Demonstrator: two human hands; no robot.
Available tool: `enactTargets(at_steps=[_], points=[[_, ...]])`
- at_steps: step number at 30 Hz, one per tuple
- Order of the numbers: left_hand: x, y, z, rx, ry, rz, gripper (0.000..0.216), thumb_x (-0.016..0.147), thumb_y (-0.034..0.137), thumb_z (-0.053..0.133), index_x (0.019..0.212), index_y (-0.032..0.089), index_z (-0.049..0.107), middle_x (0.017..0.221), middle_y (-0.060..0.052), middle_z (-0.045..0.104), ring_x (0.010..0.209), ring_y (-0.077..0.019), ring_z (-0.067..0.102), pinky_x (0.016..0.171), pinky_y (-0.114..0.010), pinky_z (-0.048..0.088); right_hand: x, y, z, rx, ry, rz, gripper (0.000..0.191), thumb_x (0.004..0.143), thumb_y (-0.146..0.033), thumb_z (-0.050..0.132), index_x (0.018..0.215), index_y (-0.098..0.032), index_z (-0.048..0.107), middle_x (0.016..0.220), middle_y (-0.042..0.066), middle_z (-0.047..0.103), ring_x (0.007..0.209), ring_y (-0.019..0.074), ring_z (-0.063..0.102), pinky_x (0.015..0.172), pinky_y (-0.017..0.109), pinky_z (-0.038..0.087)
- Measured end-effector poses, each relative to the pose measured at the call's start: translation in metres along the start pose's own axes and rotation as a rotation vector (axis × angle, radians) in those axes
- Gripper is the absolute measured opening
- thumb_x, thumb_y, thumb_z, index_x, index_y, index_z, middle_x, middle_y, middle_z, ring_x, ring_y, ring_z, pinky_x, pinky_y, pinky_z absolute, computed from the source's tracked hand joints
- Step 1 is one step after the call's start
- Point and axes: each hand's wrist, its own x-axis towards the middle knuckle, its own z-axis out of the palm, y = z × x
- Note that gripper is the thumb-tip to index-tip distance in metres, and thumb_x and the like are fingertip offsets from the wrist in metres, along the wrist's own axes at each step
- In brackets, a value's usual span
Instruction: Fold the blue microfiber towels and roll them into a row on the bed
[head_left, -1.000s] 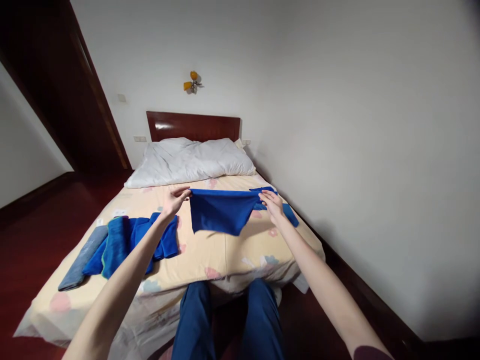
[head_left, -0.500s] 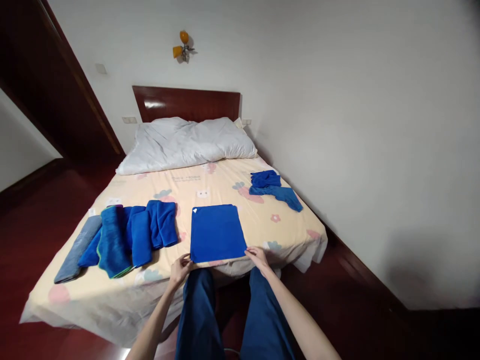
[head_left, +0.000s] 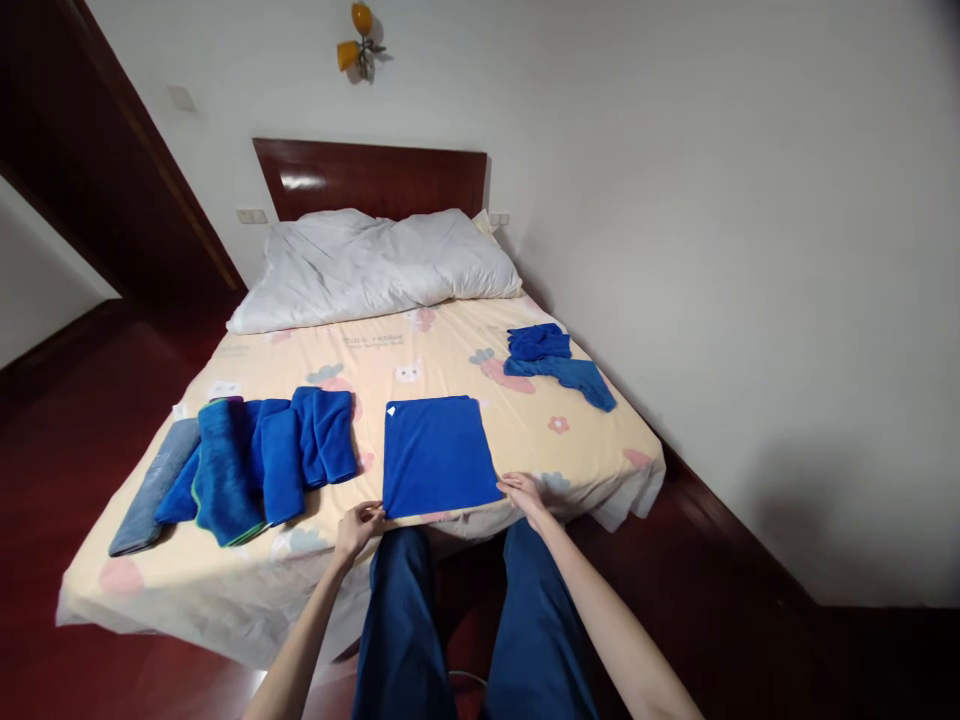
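A blue towel [head_left: 437,455] lies flat in a near-square at the front edge of the bed, a small white tag at its far left corner. My left hand [head_left: 358,527] pinches its near left corner. At the near right corner, my right hand [head_left: 523,494] has its fingers closed on the towel's edge. To the left lies a row of folded towels: a grey-blue one [head_left: 154,490], a teal-blue one with green edging [head_left: 223,475] and several plain blue ones [head_left: 283,465]. Two crumpled cloths, one dark blue [head_left: 538,342] and one lighter blue [head_left: 574,378], rest near the bed's right side.
The bed [head_left: 420,355] has a cream sheet with a carrot and flower print. A bunched white quilt [head_left: 375,262] lies by the dark wooden headboard [head_left: 375,180]. A white wall [head_left: 712,250] runs along the right. My knees [head_left: 405,600] are against the bed's front.
The view has tilted down slightly. Both hands stay at the towel's near corners, and its near right corner is drawn slightly outward. The other towels lie as before.
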Motion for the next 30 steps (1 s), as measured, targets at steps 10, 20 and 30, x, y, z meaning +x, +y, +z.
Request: enactTargets(at_steps=[10,20,30], points=[[0.146,0.065,-0.003,-0.161,-0.045,-0.064,0.074,0.059,0.057,0.081,0.115,0.012,0.064,0.091,-0.012,0.076,0.083,-0.0245,0.073,0.068,-0.029,0.056,0.113,-0.067,0.049,-0.214,-0.002,-0.121,0.025,0.056,-0.032,0.083,0.072,-0.017,0.071,0.072,0.004,0.074,0.067,0.0195,0.067,0.059,0.027,0.05],[0.267,0.101,0.025,0.096,0.299,0.089,0.034,0.077,0.037,0.066,0.101,0.015,0.074,0.092,-0.01,0.076,0.087,-0.0242,0.071,0.077,-0.029,0.052,0.249,-0.064,0.094,-0.495,0.11,-0.208,0.011,0.075,-0.027,0.07,0.067,-0.019,0.069,0.075,0.005,0.076,0.079,0.0226,0.071,0.074,0.028,0.051],[0.279,0.087,0.011,0.156,0.421,0.182,0.028,0.084,0.031,0.058,0.104,0.015,0.069,0.096,-0.011,0.074,0.088,-0.0233,0.07,0.083,-0.035,0.055,0.254,-0.068,0.117,-0.776,0.213,-0.345,0.018,0.089,-0.029,0.063,0.09,-0.015,0.073,0.092,0.013,0.075,0.091,0.0272,0.069,0.085,0.036,0.051]])
